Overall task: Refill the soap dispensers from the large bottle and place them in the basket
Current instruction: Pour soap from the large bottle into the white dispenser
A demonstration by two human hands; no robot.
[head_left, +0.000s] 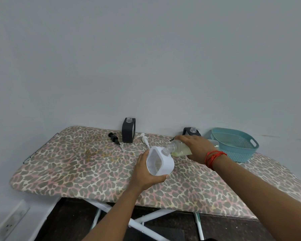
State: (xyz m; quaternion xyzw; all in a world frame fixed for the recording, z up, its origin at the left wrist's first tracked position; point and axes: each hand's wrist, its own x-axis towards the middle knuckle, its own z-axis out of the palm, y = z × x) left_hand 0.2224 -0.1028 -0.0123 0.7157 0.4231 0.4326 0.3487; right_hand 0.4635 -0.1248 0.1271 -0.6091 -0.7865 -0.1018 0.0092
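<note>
Fingers, left hand: curled round the white dispenser, tilted, mid-surface.
Fingers, right hand: wrapped over the large bottle, tipped, mouth at the dispenser's open neck; pale yellow-green liquid inside.
Black dispensers: first black dispenser at 11 o'clock, second black dispenser at 1 o'clock, both uncapped.
Pumps: black pump, white pump, lying at 11 o'clock.
Basket: teal, 2 o'clock.

Nothing readable anywhere right now. The white square plastic soap dispenser shows a plain face, and the clear large bottle of pale yellow-green liquid shows no legible label. The black square dispenser at the back, the second black dispenser and the teal perforated plastic basket show no lettering from here.
</note>
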